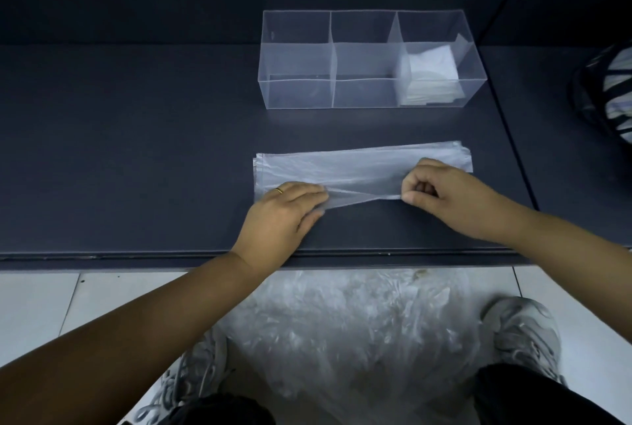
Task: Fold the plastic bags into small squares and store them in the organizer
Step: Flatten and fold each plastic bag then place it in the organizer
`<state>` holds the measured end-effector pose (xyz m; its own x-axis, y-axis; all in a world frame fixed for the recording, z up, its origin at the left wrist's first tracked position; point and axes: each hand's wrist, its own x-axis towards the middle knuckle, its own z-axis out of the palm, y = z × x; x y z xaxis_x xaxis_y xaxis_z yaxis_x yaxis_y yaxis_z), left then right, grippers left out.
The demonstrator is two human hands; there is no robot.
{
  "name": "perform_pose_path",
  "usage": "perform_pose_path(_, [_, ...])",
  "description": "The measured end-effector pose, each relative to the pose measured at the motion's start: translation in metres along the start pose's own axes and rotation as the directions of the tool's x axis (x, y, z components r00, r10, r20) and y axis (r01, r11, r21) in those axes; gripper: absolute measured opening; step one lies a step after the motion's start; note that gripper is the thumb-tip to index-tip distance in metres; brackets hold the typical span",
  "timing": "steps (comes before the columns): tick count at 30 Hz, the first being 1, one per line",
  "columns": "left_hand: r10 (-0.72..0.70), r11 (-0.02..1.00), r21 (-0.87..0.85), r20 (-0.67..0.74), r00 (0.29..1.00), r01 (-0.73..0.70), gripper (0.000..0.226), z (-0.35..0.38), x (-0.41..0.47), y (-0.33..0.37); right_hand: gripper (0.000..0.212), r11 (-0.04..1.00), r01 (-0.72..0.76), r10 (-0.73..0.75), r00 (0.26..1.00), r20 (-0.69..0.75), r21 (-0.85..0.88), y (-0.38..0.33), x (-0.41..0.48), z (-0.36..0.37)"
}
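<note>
Crumpled clear plastic bags (342, 332) wait on the floor by the feet, while on the dark table (136, 151) the flat left hand (284, 209) presses and the curled right hand (431, 192) pinches a translucent half-folded bag strip (362, 168), short of a clear divided organizer (297, 92) holding folded white squares (427, 82) at its right end, so much seems left.

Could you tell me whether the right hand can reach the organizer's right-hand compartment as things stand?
Probably yes: between the right hand and the clear plastic organizer lie only dark tabletop and the flat translucent plastic bag it pinches; the organizer's top looks open.
</note>
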<state>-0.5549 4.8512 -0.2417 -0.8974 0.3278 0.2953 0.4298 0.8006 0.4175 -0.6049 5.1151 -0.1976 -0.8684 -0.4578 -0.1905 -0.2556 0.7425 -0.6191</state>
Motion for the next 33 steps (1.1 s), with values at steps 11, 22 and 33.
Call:
perform_pose_path(11, [-0.112, 0.993, -0.04, 0.052, 0.992, 0.114, 0.015, -0.018, 0.001, 0.01, 0.019, 0.925, 0.163, -0.212, 0.971, -0.112, -0.343, -0.019, 0.01, 0.028])
perform_pose_path(22, [-0.71, 0.473, -0.457, 0.308, 0.633, 0.753, 0.008, -0.056, 0.006, -0.055, 0.018, 0.877, -0.222, 0.306, 0.942, -0.139, 0.427, 0.012, 0.034, 0.012])
perform_pose_path(33, [-0.121, 0.976, 0.207, 0.292, 0.949, 0.061, 0.073, 0.014, 0.015, 0.045, 0.016, 0.875, -0.336, 0.416, 0.89, -0.188, 0.349, 0.014, 0.051, 0.013])
